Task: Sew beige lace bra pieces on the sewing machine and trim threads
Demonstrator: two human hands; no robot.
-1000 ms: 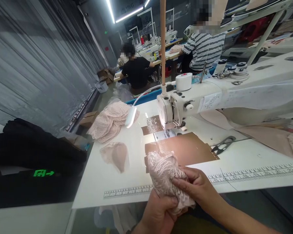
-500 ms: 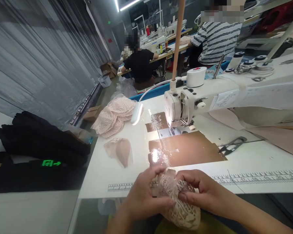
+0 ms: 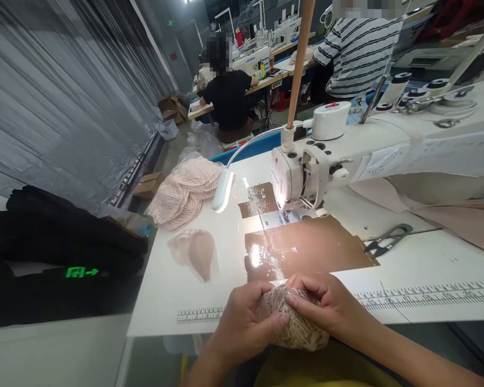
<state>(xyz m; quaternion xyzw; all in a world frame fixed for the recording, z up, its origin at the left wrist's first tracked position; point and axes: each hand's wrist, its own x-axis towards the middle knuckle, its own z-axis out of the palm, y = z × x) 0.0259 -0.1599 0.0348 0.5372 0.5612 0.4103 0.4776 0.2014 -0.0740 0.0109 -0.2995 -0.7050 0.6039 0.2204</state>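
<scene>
At the table's front edge, both my hands hold a bunched piece of beige lace fabric [image 3: 300, 328]. My left hand [image 3: 252, 317] curves round its left side, thumb lying across the front. On the upper right, my right hand [image 3: 326, 301] pinches the lace between thumb and fingers. Beyond them is a sewing machine [image 3: 294, 177], its needle area lit over a brown plate [image 3: 302, 247]. A beige, cup-shaped lace piece [image 3: 196, 252] lies flat to the left. Behind it sits a pile of similar lace pieces [image 3: 185, 191].
Thread snips [image 3: 389, 240] lie right of the brown plate. A printed ruler strip [image 3: 427, 298] runs along the front edge. A small lamp [image 3: 223, 189] on a bendy neck hangs over the table. Black cloth [image 3: 64, 231] is heaped at left. Two people sit at machines further back.
The lace has been drawn up and gathered more compactly between my hands. My right fingers have shifted up towards its top edge. The view has tilted slightly.
</scene>
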